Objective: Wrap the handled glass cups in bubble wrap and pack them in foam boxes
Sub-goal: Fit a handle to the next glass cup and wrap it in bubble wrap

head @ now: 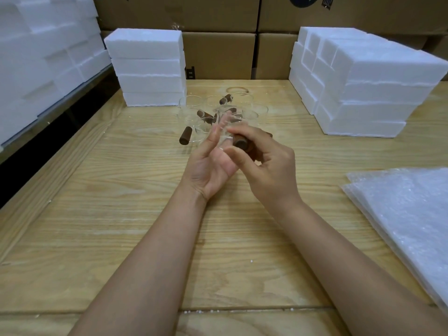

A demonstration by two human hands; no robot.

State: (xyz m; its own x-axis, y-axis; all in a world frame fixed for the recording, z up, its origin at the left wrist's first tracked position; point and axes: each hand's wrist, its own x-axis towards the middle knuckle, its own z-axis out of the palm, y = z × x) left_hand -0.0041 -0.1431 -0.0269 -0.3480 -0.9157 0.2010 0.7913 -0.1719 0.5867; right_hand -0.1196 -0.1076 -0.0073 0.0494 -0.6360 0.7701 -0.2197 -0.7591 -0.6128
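Head view catches the pick-up step: the right hand pinches the brown cylindrical handle of a clear glass cup above the pale wooden table, and the left hand steadies its wall with straight fingers. Next, I judge, the cup must travel to the white bubble-wrap sheets (stacked at the right).

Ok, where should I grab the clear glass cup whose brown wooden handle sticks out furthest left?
Grip its brown wooden handle, coming from the near left: it juts out free there, while the clear glass bowl is crowded by other glass cups.
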